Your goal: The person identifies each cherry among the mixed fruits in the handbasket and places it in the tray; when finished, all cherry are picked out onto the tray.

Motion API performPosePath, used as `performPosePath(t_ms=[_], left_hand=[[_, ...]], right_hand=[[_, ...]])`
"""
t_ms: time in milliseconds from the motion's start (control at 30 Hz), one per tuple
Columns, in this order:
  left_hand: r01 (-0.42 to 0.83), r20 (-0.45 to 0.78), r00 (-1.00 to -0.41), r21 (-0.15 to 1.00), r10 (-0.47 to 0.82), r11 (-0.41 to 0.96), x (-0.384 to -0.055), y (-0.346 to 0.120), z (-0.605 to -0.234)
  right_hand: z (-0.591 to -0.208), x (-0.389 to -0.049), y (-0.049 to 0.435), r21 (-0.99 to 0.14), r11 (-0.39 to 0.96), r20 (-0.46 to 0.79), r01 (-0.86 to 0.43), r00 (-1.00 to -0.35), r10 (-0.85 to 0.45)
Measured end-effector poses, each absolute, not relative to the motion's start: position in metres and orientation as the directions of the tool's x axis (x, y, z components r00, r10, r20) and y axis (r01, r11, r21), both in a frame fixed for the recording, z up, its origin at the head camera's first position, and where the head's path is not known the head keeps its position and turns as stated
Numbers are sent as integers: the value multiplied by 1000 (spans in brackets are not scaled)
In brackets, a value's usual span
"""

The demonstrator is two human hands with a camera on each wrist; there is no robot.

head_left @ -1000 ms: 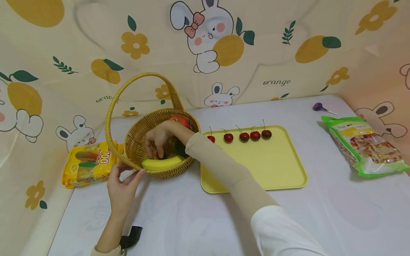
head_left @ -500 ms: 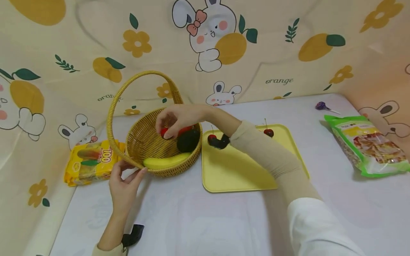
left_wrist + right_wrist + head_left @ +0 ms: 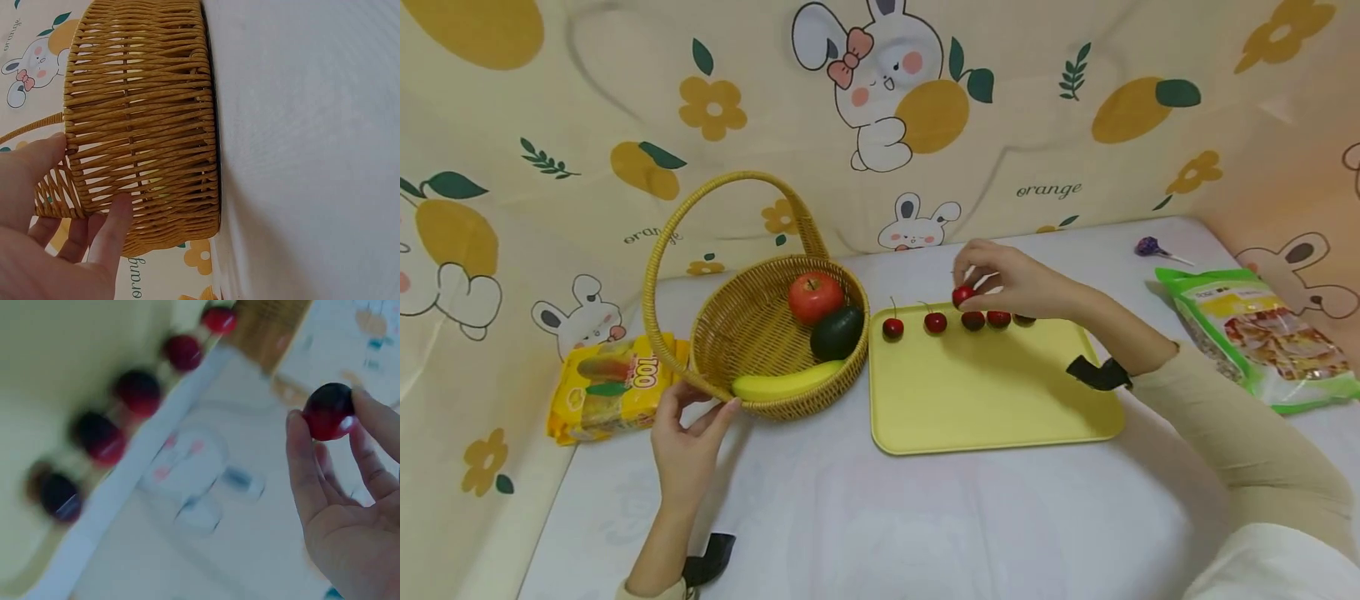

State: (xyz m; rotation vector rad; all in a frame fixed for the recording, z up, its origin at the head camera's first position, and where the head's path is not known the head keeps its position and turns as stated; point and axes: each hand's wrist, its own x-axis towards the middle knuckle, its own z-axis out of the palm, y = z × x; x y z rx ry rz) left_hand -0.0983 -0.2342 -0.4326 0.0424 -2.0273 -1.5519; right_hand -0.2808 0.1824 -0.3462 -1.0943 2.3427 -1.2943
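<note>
My right hand (image 3: 1022, 282) pinches a dark red cherry (image 3: 328, 412) between thumb and fingertips, held above the far edge of the yellow tray (image 3: 985, 417). Below it, several cherries (image 3: 935, 323) with stems line that edge, the rightmost partly hidden by the hand. At the left stands a wicker basket (image 3: 137, 119) with a tall arched handle. Its near left rim, by the foot of the handle, is gripped by my left hand (image 3: 688, 442). Inside the basket lie a red apple (image 3: 816, 298), a dark green avocado (image 3: 837, 333) and a yellow banana (image 3: 786, 382).
A yellow packet (image 3: 613, 387) lies left of the basket, close to its handle. To the right of the tray are a green-edged bag (image 3: 1262, 333) and a wrapped lollipop (image 3: 1150, 247). A patterned cloth (image 3: 865, 200) hangs behind the white table (image 3: 850, 517).
My right hand has lifted out of the basket with the cherry and moved right, over the tray's far edge. The left hand keeps its place on the basket.
</note>
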Motion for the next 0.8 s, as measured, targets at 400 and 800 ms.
performPosePath(t_ms=[400, 800], left_hand=[[305, 421, -830, 892, -366, 335, -96, -233, -433], [286, 413, -836, 890, -362, 356, -97, -232, -432]], right_hand=[[-376, -277, 271, -731, 602, 6, -321, -886, -464], [-405, -285, 283, -661, 692, -52, -290, -903, -427]])
